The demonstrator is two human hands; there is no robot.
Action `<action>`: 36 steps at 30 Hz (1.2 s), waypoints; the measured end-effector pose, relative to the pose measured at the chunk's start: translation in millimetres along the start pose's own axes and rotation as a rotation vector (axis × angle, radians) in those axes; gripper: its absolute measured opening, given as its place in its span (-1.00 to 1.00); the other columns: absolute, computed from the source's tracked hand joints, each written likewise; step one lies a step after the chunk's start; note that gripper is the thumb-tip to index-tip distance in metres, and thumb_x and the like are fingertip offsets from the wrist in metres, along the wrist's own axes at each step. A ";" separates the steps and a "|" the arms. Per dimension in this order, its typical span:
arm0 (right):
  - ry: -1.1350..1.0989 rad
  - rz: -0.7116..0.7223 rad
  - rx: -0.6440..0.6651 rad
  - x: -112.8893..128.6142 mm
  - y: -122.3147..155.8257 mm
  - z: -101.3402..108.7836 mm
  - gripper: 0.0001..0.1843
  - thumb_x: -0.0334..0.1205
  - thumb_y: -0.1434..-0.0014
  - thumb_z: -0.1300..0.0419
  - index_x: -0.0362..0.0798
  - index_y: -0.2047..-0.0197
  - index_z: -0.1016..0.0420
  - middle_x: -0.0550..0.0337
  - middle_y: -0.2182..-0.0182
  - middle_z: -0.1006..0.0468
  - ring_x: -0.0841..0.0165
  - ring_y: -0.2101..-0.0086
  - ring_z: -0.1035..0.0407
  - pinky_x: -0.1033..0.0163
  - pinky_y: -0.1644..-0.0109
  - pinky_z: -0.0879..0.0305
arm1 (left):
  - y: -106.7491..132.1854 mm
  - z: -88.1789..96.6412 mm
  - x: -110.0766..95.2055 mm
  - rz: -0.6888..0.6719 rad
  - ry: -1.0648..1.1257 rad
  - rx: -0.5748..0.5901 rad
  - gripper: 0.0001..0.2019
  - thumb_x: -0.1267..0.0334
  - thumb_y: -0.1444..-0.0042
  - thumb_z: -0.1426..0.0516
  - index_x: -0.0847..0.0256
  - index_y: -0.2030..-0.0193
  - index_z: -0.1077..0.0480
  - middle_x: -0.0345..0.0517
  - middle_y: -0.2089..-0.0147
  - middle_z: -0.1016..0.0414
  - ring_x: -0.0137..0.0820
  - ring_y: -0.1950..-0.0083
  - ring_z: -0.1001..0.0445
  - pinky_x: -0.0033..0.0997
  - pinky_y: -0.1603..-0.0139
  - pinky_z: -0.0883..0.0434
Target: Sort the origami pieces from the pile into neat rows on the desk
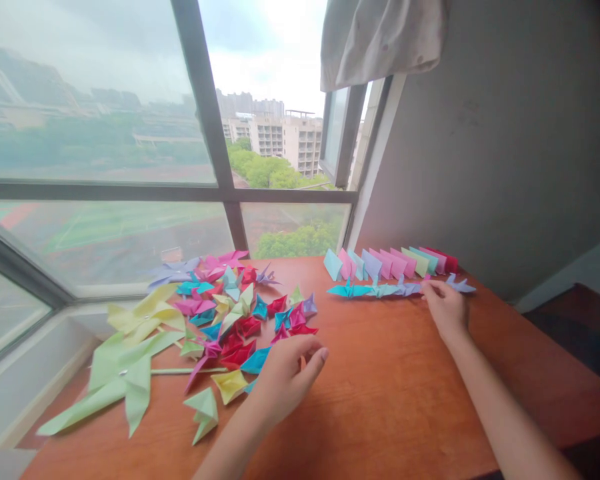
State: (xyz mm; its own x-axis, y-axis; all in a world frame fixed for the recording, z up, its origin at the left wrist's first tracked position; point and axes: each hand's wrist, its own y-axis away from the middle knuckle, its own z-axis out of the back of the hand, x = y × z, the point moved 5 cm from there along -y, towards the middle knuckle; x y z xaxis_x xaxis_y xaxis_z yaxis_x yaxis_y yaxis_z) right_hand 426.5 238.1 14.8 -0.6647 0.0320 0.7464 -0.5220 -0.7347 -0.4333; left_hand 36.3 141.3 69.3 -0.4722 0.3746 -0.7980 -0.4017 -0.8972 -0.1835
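Observation:
My left hand rests at the near edge of a pile of coloured origami pieces on the wooden table; its fingers curl loosely and its thumb touches a blue piece, with nothing gripped that I can see. My right hand reaches to the far right, where its fingertips pinch the end of a row of paper cranes next to a purple crane. Behind the cranes a row of folded paper cards in pink, blue, green and red stands upright.
Large green paper pinwheels and a yellow one lie at the left of the table. A window runs behind the table, a grey wall stands at the right, and a white cloth hangs above.

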 end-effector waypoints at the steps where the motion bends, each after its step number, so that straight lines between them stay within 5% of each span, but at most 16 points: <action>1: -0.044 -0.009 0.065 16.0 12.3 -12.3 -0.59 0.07 -0.09 -0.17 -0.10 0.25 -0.62 0.03 0.42 -0.64 0.18 0.38 -0.48 0.18 0.26 -0.31 | -0.3 1.8 1.2 -0.002 0.000 -0.011 -0.75 0.21 -0.30 -0.03 0.23 0.33 -0.44 -0.18 0.43 -0.48 -0.43 0.40 -0.38 -0.50 0.39 -0.23; 6: -0.218 0.015 0.341 94.9 79.4 -64.0 -0.65 0.06 -0.12 -0.14 -0.04 0.36 -0.57 0.13 0.44 -0.63 0.23 0.39 -0.48 0.23 0.26 -0.30 | -0.6 16.7 1.9 -0.012 -0.061 -0.089 -0.75 0.20 -0.29 -0.03 0.22 0.29 -0.48 -0.18 0.43 -0.49 -0.42 0.41 -0.39 -0.50 0.39 -0.22; 10: -0.236 0.043 0.482 123.0 120.7 -90.3 -0.68 0.01 -0.15 -0.10 -0.03 0.38 -0.55 0.16 0.46 -0.61 0.25 0.40 -0.47 0.24 0.29 -0.29 | -1.1 33.8 -3.5 -0.043 -0.152 -0.134 -0.74 0.21 -0.30 -0.01 0.19 0.31 -0.48 -0.16 0.39 -0.53 -0.39 0.35 -0.45 -0.49 0.33 -0.26; 17: -0.171 0.190 0.500 126.7 143.6 -100.2 -0.70 -0.06 -0.16 -0.07 -0.03 0.38 -0.55 0.15 0.42 -0.62 0.26 0.38 -0.47 0.24 0.25 -0.29 | 0.4 73.3 16.4 0.108 -0.478 -0.238 -0.78 0.19 -0.23 -0.03 0.14 0.29 -0.48 -0.17 0.35 -0.57 -0.34 0.36 -0.49 -0.46 0.35 -0.26; 25: -0.204 0.180 0.480 125.8 142.0 -99.3 -0.69 -0.06 -0.15 -0.07 -0.03 0.38 -0.57 0.12 0.41 -0.63 0.24 0.38 -0.48 0.24 0.28 -0.31 | -1.1 127.3 54.6 0.358 -0.732 -0.385 -0.76 0.13 -0.21 -0.02 0.15 0.16 -0.45 -0.09 0.24 -0.60 -0.22 0.23 -0.55 -0.41 0.37 -0.26; 36: -0.241 0.165 0.478 124.6 138.6 -98.0 -0.67 -0.04 -0.15 -0.07 -0.04 0.37 -0.58 0.11 0.43 -0.62 0.24 0.39 -0.46 0.23 0.29 -0.33 | -20.5 124.8 66.0 0.334 -0.732 -0.337 -0.74 0.18 -0.18 -0.02 0.21 0.23 -0.51 0.02 0.33 -0.62 -0.21 0.29 -0.57 -0.42 0.41 -0.25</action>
State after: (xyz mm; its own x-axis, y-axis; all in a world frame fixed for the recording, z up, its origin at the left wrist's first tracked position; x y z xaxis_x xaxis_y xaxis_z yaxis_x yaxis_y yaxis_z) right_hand 218.9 206.7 -1.7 -0.5464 -0.2240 0.8070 -0.0842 -0.9440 -0.3190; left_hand -84.5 213.6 92.0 -0.9558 0.0321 -0.2922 0.0467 -0.9649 -0.2586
